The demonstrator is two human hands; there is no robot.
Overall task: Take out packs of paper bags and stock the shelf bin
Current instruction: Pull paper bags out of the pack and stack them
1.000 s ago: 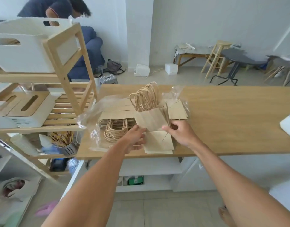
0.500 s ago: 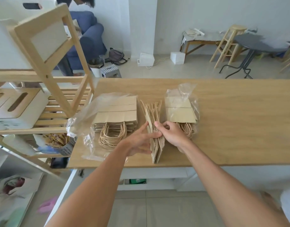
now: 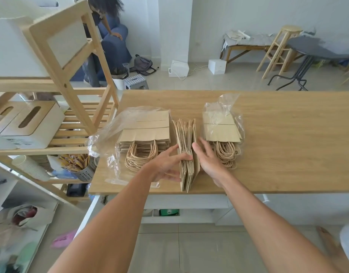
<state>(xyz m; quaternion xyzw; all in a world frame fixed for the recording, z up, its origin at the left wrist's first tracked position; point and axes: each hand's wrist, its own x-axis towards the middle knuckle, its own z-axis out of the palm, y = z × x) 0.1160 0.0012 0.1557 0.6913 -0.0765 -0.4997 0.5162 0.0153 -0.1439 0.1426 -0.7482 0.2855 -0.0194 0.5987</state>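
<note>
L hand (image 3: 165, 164) & R hand (image 3: 209, 162) – fingers straight, slightly spread – press on opposite sides of 1 loose bag stack (image 3: 186, 138). It stands on edge near the front of the surface (image 3: 288, 134), long axis running away from the person. Flanking it are 2 plastic-wrapped packs – left pack (image 3: 146, 133), right pack (image 3: 221, 131) – flat, handles toward the person. Wooden shelf (image 3: 75, 133) further left.

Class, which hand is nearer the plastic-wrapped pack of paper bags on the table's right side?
Right. The right hand sits directly left of the right-side pack; the left hand is farther off, beyond the upright bundle of bags.
</note>
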